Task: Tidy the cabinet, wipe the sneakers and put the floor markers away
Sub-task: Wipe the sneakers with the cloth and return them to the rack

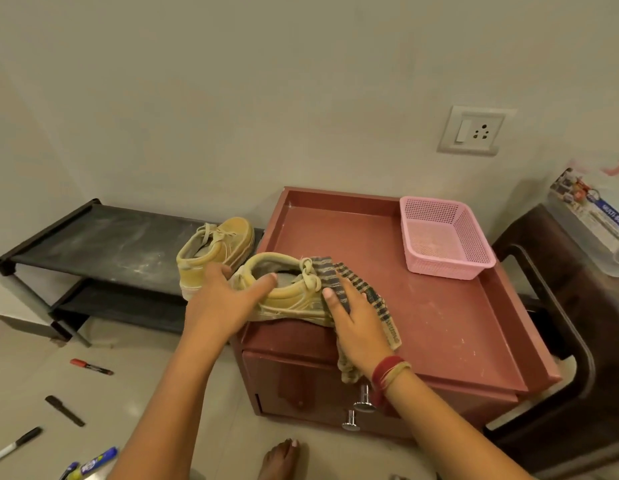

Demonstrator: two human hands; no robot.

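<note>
A tan sneaker [290, 295] lies on the front left corner of the red-brown cabinet [436, 306]. My left hand [225, 299] grips its heel, thumb at the collar. My right hand [353, 320] presses a striped cloth [367, 299] against the sneaker's toe with straight fingers; the cloth hangs over the cabinet's front edge. A second tan sneaker [214, 251] stands on the black shoe rack [103, 244] just left of the cabinet. Several markers lie on the floor at lower left: a red one [91, 367], a black one [63, 410], a white one [13, 445] and a blue one [98, 460].
A pink mesh basket [446, 237] sits at the cabinet's back right. A dark wooden chair [557, 341] with a clear plastic box [592, 216] on it stands to the right. A wall socket [472, 130] is above. My bare foot [282, 459] is in front of the cabinet.
</note>
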